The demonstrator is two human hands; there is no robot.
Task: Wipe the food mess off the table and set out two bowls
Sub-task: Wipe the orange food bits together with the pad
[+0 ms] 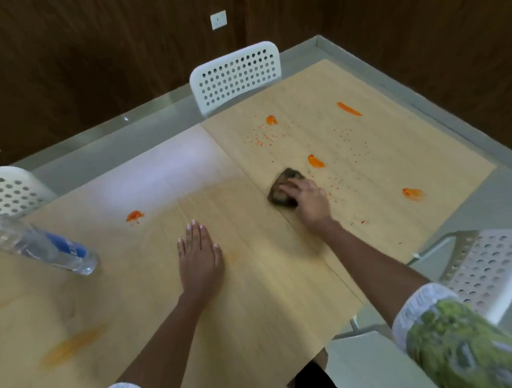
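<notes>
The light wooden table (255, 284) has a seam running across its top. On it lie a clear plastic bottle (37, 242) on its side at the left, a dark cloth (284, 187) on the seam, and orange blobs (316, 161) with fine specks around them. Faint orange smears (71, 346) near the left edge look half wiped, though blur makes that uncertain.

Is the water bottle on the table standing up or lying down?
Standing, as far as the view shows. The water bottle rests its base on the table at the left; its lean looks like wide-angle distortion. Its top is cut off.
</notes>
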